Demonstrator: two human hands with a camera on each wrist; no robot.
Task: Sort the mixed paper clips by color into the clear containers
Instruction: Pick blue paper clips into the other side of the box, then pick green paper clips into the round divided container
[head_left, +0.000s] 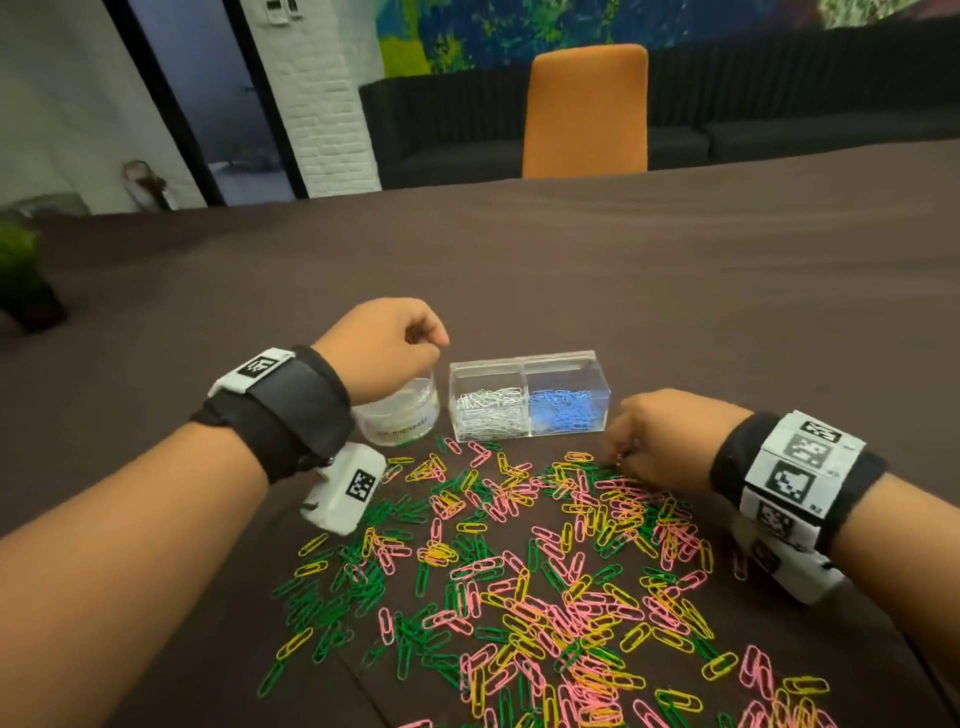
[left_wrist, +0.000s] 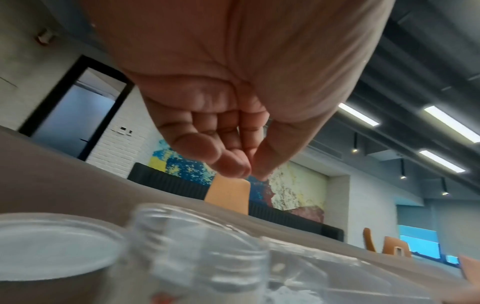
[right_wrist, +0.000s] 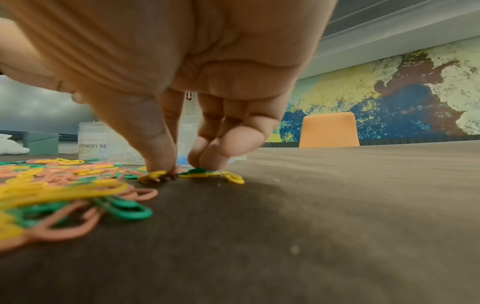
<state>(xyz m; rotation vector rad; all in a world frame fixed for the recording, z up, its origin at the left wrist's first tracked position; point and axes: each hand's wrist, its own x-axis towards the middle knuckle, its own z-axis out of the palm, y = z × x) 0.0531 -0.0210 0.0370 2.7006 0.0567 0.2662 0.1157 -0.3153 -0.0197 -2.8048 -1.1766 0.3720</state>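
Paper clips (head_left: 519, 571): right hand (right_wrist: 182, 160) pinches at pile edge; left hand (left_wrist: 233, 164) fingertips together above jar (head_left: 397, 415), contents unclear.

The clear round jar (right_wrist: 93, 142) carries a printed label; from the right wrist view only "ONERY SE" reads clearly, cut off at both ends; a smaller line above it is too blurred to read; the wristband markers (head_left: 800, 452) show black-and-white coded squares, not letters.

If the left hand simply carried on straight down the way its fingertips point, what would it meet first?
Probably the open mouth of the round clear jar; the left hand hovers above it, though exact alignment is unclear.
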